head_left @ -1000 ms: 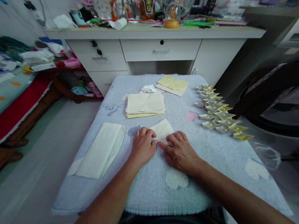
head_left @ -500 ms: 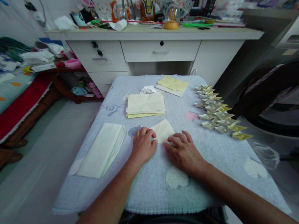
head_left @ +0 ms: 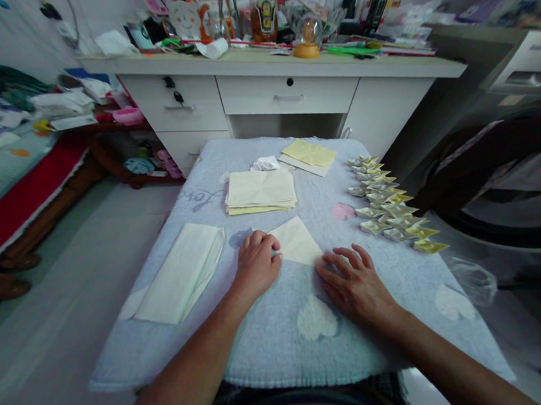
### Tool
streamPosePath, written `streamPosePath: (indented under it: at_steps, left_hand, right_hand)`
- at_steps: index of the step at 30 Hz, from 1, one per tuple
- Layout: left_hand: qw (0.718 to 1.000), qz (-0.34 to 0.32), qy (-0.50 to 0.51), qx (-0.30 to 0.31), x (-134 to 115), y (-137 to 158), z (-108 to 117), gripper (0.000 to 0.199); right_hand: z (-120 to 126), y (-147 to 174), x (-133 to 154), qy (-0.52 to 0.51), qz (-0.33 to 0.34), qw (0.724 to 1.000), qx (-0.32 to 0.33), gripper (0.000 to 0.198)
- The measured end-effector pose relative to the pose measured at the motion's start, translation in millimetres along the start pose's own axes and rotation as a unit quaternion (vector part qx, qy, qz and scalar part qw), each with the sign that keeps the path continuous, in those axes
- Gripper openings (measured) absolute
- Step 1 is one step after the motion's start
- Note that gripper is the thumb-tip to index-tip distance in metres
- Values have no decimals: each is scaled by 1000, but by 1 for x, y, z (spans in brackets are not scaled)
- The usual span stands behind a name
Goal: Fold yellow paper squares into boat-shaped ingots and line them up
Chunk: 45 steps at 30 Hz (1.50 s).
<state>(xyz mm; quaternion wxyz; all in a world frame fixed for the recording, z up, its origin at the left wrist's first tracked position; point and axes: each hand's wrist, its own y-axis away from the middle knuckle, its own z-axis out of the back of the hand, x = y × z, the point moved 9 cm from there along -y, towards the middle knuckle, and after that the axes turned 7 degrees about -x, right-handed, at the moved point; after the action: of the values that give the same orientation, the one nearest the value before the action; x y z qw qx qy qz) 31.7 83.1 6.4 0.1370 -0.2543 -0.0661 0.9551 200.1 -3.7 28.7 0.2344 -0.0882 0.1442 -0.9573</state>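
A folded sheet of cream paper (head_left: 296,241) lies flat on the cloth-covered table in front of me. My left hand (head_left: 257,259) is closed at the sheet's left corner, thumb and curled fingers together on its edge; the corner itself is hidden. At the right corner lies my right hand (head_left: 351,277), palm down with fingers spread, the fingertips just touching or beside the paper. Beyond the sheet sits a stack of cream and yellow paper (head_left: 260,191). To the left of my left hand is a larger folded pale paper (head_left: 182,273).
Rows of small folded paper boats (head_left: 387,202) line the table's right side. Yellow and white sheets (head_left: 308,154) and a crumpled white paper (head_left: 265,163) lie at the back. A cluttered desk (head_left: 278,61) stands beyond; a washing machine (head_left: 518,77) is on the right.
My right hand has slid to the right and slightly nearer me, uncovering more of the sheet's right corner. The left hand stays at the left corner. The view has shifted slightly.
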Motion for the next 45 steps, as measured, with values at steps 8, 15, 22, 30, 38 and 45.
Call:
streamPosePath:
  at_steps: [8,15,22,30,38,45]
  left_hand:
    - [999,-21,13,-23,-2,1,3,11]
    - [998,-29,40,-31,-2,0,4,23]
    - [995,-35,68,-66,-4,-1,10,54]
    - [964,32,250,-80,13,-5,7,71]
    - [849,142,509,-31,20,-11,-7,53]
    - [799,173,573,-50,22,-11,-5,47]
  right_hand:
    - [13,-40,-11,-84,-28,996,21,16]
    - [-30,-94,-44,-98,-164,981,12,61]
    - [-51,-94,-54,-263,-236,935,-19,76]
    - [-57,-88,-50,-605,-283,740,-81,24]
    - [-52,-84,-39,-683,-292,652,-154,33]
    - [-50,-82,-27,-691,-280,661,-85,34]
